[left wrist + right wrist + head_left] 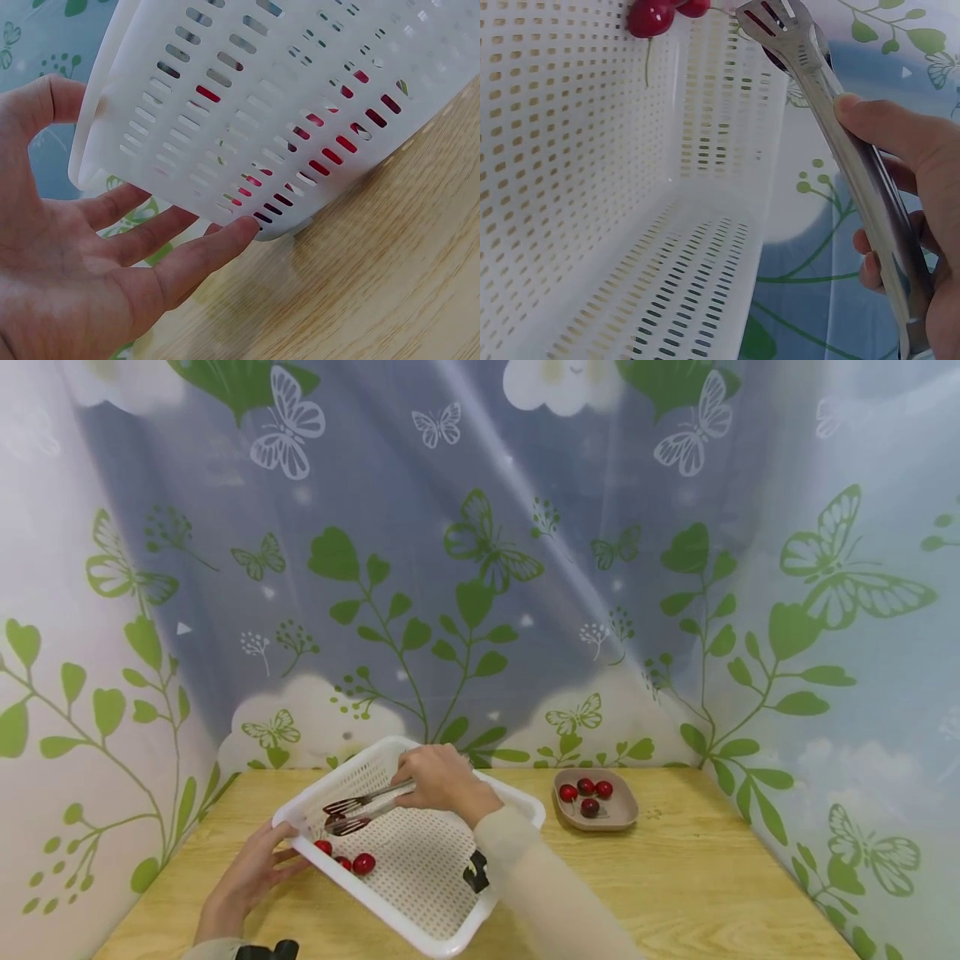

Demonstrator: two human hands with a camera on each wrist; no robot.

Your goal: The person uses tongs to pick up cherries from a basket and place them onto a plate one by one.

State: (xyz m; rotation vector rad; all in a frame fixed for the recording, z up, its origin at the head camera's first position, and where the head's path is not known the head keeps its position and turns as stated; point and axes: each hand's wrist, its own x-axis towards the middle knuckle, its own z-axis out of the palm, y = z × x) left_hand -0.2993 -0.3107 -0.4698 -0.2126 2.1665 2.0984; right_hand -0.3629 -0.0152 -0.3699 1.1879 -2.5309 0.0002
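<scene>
My left hand [251, 872] grips the left corner of a white perforated basket [450, 935], thumb at the rim and fingers spread against the outer wall in the left wrist view. Metal tongs [855, 165] with slotted ends are held in my right hand [438, 779], over the basket's left part. A dark red cherry [775, 60] shows between the tong tips, mostly hidden by them. Below the tongs, several red cherries [363, 863] lie in the basket along its near left wall; one has a green stem in the right wrist view.
To the right of the basket, a small beige-pink dish [618, 814] with several cherries [589, 807] stands on the wood-grain table [675, 893]. A curtain [570, 635] printed with butterflies and leaves rises behind the table and along both sides.
</scene>
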